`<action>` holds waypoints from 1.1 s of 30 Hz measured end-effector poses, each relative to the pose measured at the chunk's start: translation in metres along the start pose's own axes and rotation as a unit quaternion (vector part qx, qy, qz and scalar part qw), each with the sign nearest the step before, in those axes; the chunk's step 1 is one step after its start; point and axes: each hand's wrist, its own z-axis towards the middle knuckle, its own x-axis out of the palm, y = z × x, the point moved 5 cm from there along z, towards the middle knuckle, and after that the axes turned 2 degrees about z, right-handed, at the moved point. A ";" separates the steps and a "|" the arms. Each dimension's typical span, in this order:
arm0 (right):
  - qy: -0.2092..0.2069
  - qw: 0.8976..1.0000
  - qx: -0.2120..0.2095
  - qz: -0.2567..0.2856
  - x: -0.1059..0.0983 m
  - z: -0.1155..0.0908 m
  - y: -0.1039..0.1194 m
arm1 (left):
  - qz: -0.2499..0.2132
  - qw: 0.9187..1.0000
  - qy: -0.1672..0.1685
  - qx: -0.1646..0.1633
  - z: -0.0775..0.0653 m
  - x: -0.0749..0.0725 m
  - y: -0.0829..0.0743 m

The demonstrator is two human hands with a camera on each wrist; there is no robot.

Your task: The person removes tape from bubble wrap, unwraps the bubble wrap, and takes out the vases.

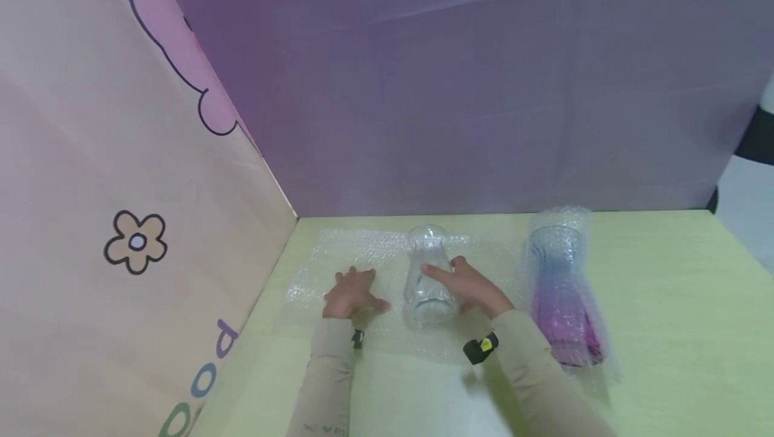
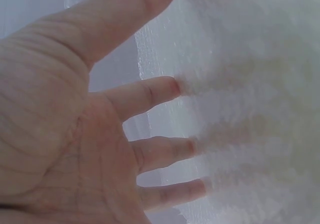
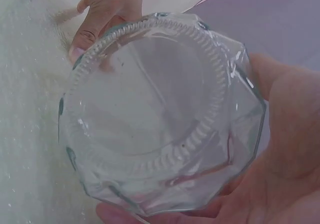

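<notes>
A clear glass vase (image 1: 428, 289) with a faceted body lies on a spread sheet of bubble wrap (image 1: 381, 249). My right hand (image 1: 474, 287) grips the vase from its right side, thumb across the top of it. In the right wrist view the ridged round base of the vase (image 3: 145, 98) faces the camera, with the palm of my right hand (image 3: 285, 154) against its side. To the left, my left hand (image 1: 353, 292) rests on the bubble wrap with fingers spread. The left wrist view shows the fingertips of my left hand (image 2: 100, 134) touching the wrap (image 2: 240, 134).
A blue-to-pink vase (image 1: 559, 289) wrapped in bubble wrap lies to the right on the pale yellow table (image 1: 671, 316). A purple panel (image 1: 471, 87) stands along the back edge, and a printed panel (image 1: 72, 154) with a flower stands at the left.
</notes>
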 end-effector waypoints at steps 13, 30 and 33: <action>0.018 0.999 0.020 0.036 0.001 0.006 -0.009 | 0.003 1.000 0.000 0.006 0.003 0.003 -0.002; -0.003 0.997 0.015 0.076 0.007 0.006 -0.012 | -0.003 1.000 0.003 0.003 0.002 0.004 0.002; -0.007 0.996 0.017 0.084 0.008 0.006 -0.013 | -0.001 1.000 0.003 0.003 0.001 0.003 0.003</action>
